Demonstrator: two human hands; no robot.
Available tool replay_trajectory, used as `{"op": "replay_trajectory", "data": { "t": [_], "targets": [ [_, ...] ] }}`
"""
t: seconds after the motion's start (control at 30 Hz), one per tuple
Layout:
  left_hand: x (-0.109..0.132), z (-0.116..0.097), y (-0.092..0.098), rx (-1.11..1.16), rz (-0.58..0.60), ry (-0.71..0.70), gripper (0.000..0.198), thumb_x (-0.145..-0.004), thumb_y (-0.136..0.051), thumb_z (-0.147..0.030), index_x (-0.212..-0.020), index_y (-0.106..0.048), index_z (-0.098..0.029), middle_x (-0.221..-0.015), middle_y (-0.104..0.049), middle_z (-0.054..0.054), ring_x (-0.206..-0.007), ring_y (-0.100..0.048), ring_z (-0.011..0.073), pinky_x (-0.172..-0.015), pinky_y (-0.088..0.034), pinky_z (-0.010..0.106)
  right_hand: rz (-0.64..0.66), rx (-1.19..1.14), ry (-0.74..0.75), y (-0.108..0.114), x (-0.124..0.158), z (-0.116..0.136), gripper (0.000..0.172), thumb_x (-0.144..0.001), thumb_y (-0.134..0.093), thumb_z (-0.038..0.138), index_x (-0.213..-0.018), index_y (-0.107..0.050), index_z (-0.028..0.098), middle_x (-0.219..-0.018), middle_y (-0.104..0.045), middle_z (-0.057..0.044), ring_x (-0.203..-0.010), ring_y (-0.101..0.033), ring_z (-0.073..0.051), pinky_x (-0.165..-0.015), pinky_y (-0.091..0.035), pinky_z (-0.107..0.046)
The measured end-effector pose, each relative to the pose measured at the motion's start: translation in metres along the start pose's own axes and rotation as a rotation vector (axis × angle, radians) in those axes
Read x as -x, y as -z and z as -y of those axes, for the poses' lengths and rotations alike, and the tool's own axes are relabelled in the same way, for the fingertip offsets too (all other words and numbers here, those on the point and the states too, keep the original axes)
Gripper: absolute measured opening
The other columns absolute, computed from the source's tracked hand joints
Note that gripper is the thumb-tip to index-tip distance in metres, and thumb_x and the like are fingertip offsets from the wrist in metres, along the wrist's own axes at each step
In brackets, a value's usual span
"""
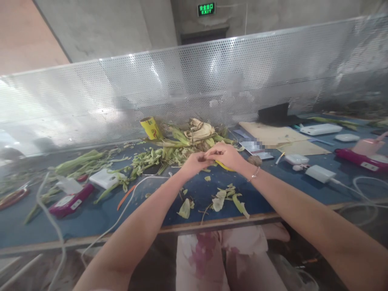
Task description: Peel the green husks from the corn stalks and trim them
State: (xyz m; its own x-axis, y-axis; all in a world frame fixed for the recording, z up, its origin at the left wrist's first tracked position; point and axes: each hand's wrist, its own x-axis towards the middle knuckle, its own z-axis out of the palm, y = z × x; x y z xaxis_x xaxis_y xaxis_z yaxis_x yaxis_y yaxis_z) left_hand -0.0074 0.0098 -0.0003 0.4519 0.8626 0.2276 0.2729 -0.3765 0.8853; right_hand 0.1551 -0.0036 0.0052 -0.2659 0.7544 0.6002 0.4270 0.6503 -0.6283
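My left hand point(196, 162) and my right hand point(226, 155) meet above the blue table, fingertips pinched together. Whatever sits between the fingertips is too small and blurred to name. A narrow yellow strip point(224, 166) shows beneath my right hand; I cannot tell if it is held or lies on the table. Just beyond my hands is a heap of green stalks and dry husk-like leaves point(200, 131), with small green pieces point(148, 159) spread to its left. Pale green leaf scraps point(220, 202) lie nearer the table's front edge.
A yellow can-like container point(151, 128) leans at the back before a perforated metal screen point(145, 89). Purple tissue packs point(71, 201) lie at both sides. A white cable point(130, 200) crosses the left; cardboard point(275, 135), a phone point(256, 149) and a white charger point(320, 173) lie right.
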Motion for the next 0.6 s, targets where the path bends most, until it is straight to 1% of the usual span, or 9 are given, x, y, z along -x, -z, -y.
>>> {"op": "replay_trajectory", "data": {
  "t": [0.13,0.2,0.27,0.37,0.47,0.6],
  "targets": [
    [0.0027,-0.0015,-0.0046,0.101,0.024,-0.004,0.024,-0.058,-0.07,-0.032,-0.069,-0.06,-0.013,-0.057,-0.052,-0.003,-0.054,-0.046,0.007,-0.054,-0.04,0.022,0.063,-0.073,-0.019,-0.0031,0.0,-0.0016,0.011,-0.073,-0.063,0.024,-0.08,-0.071,0.021,-0.084,-0.068,-0.004,-0.08,-0.06,-0.016,-0.074,-0.046,-0.03],
    [0.0027,0.0011,-0.0063,0.197,0.035,-0.006,0.029,-0.058,-0.071,-0.034,-0.074,-0.062,-0.013,-0.062,-0.054,-0.002,-0.057,-0.047,0.0076,-0.057,-0.042,0.023,0.093,-0.119,-0.031,-0.0032,-0.0002,-0.0031,0.013,-0.074,-0.061,0.022,-0.081,-0.071,0.021,-0.087,-0.069,-0.004,-0.08,-0.062,-0.016,-0.074,-0.047,-0.029],
    [0.002,0.0034,-0.0073,0.313,0.036,0.003,0.033,-0.06,-0.07,-0.04,-0.076,-0.062,-0.013,-0.065,-0.055,0.0,-0.059,-0.049,0.008,-0.059,-0.043,0.024,0.087,-0.127,-0.014,-0.0033,-0.0003,-0.0051,0.014,-0.075,-0.059,0.021,-0.084,-0.07,0.021,-0.086,-0.068,-0.003,-0.079,-0.062,-0.015,-0.072,-0.048,-0.028],
    [0.001,0.0035,-0.0086,0.449,0.002,0.011,0.035,-0.064,-0.066,-0.046,-0.07,-0.061,-0.012,-0.067,-0.055,0.002,-0.06,-0.049,0.0079,-0.058,-0.043,0.024,0.023,-0.1,0.039,-0.0041,-0.0005,-0.0069,0.018,-0.075,-0.058,0.023,-0.091,-0.066,0.02,-0.089,-0.065,-0.004,-0.08,-0.06,-0.015,-0.068,-0.047,-0.027],
    [0.001,-0.0001,-0.0098,0.504,-0.026,-0.001,0.03,-0.062,-0.068,-0.041,-0.062,-0.059,-0.012,-0.066,-0.054,0.002,-0.06,-0.048,0.0081,-0.056,-0.041,0.023,-0.035,-0.034,0.072,-0.0041,-0.0006,-0.0055,0.018,-0.073,-0.061,0.027,-0.089,-0.063,0.019,-0.092,-0.061,-0.005,-0.082,-0.058,-0.016,-0.067,-0.046,-0.026],
    [0.0021,-0.0046,-0.0111,0.559,-0.077,0.021,0.02,-0.058,-0.068,-0.03,-0.057,-0.06,-0.012,-0.062,-0.053,0.001,-0.06,-0.048,0.0094,-0.054,-0.04,0.024,0.016,0.066,0.097,-0.0004,-0.0008,-0.0011,0.017,-0.074,-0.062,0.03,-0.088,-0.063,0.02,-0.09,-0.061,-0.005,-0.081,-0.056,-0.016,-0.069,-0.044,-0.027]
  ]
}}
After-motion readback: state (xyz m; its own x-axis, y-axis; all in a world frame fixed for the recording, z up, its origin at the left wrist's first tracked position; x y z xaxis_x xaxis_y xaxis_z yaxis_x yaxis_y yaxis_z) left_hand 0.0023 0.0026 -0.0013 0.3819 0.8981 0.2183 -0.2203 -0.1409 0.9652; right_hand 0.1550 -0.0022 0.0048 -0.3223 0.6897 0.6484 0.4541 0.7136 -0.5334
